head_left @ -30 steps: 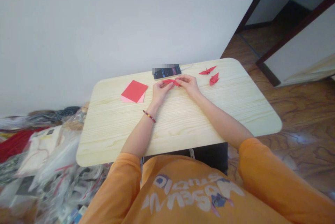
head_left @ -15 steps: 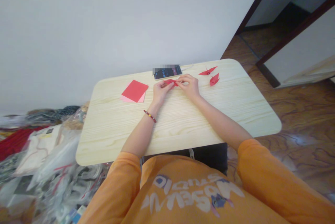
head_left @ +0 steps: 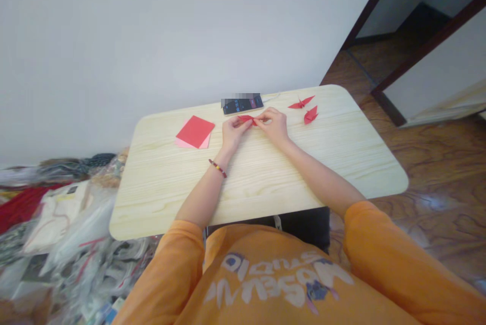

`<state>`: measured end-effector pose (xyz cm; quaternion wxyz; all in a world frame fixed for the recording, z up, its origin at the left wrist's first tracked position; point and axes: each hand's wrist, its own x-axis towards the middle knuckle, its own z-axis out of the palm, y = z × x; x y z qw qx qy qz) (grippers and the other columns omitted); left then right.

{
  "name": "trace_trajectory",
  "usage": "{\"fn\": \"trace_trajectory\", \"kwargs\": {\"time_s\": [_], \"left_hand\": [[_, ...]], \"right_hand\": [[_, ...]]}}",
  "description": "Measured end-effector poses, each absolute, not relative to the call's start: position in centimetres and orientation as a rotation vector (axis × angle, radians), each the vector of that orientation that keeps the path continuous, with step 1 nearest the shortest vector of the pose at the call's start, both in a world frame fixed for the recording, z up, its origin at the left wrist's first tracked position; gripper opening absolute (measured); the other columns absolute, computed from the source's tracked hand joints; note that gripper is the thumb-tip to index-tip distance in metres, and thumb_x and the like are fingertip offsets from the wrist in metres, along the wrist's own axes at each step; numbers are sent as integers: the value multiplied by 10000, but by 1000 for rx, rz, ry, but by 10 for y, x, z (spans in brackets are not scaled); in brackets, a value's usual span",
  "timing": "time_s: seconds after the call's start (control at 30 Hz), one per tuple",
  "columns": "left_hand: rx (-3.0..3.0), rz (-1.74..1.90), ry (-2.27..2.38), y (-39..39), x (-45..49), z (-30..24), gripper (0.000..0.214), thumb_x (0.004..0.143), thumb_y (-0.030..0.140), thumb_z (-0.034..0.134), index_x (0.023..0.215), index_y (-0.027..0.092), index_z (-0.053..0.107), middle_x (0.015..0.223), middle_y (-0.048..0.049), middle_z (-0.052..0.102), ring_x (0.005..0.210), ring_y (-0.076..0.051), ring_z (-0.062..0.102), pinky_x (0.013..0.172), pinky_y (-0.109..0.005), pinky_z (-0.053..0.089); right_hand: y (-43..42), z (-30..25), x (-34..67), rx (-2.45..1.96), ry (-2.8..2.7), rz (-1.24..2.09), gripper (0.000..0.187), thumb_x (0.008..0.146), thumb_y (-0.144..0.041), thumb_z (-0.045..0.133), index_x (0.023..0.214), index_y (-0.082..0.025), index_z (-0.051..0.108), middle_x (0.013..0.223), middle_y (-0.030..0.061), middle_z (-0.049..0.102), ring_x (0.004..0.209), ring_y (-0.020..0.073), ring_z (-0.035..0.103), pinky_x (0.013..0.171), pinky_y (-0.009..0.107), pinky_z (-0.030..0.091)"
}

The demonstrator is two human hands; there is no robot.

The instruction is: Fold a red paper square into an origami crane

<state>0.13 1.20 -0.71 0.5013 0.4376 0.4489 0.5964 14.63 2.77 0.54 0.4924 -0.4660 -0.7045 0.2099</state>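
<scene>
Both of my hands meet over the far middle of the table on a small piece of folded red origami paper (head_left: 246,119). Its left part is pinched by my left hand (head_left: 232,131), which wears a beaded bracelet at the wrist. My right hand (head_left: 275,125) pinches its right end between thumb and fingertips. Fingers cover much of the fold, so its exact shape is hard to make out. Two finished red paper cranes lie to the right: one with spread wings (head_left: 301,103), and a more compact one (head_left: 311,115) nearer me.
A stack of red and pink paper squares (head_left: 195,131) lies on the left of the pale wooden table (head_left: 159,193). Just beyond my hands a phone (head_left: 243,106) rests near the wall, with a cable beside it. Bagged clothes (head_left: 76,229) are heaped left of the table.
Almost nothing differs. My hands keep their pinch on the folded red paper, with only slight movement of the right fingers.
</scene>
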Motion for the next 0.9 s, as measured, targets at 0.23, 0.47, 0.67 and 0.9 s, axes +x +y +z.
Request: {"fn": "trace_trajectory", "kwargs": {"time_s": [0.23, 0.47, 0.67, 0.9], "left_hand": [[1108, 1458, 1117, 13, 1, -9, 222, 605, 297, 792, 763, 155, 727, 785, -43, 738, 714, -159, 672, 759, -303, 533], [1095, 1478, 1087, 14, 0, -12, 228, 613, 301, 793, 778, 157, 731, 818, -55, 742, 748, -166, 678, 776, -302, 531], [1113, 1482, 1102, 14, -1, -10, 263, 613, 327, 798, 808, 165, 729, 828, -48, 743, 752, -163, 681, 773, -292, 533], [1071, 1436, 1092, 12, -1, -7, 395, 562, 264, 819, 931, 159, 723, 881, -54, 751, 820, -182, 693, 835, -305, 522]], "right_hand": [[29, 5, 147, -1086, -1737, 481, 103, 721, -127, 679, 637, -176, 647, 706, 12, 596, 684, 148, 563, 641, 280, 467], [33, 2, 147, -1053, -1768, 491, 82, 711, -123, 681, 679, -179, 629, 736, 12, 604, 702, 149, 545, 655, 281, 449], [31, 1, 144, -1032, -1789, 560, 79, 719, -108, 658, 753, -178, 647, 778, 13, 635, 649, 134, 530, 651, 281, 448], [29, 3, 144, -1038, -1749, 549, 61, 733, -115, 650, 737, -172, 669, 747, 14, 641, 604, 123, 529, 611, 271, 451]]}}
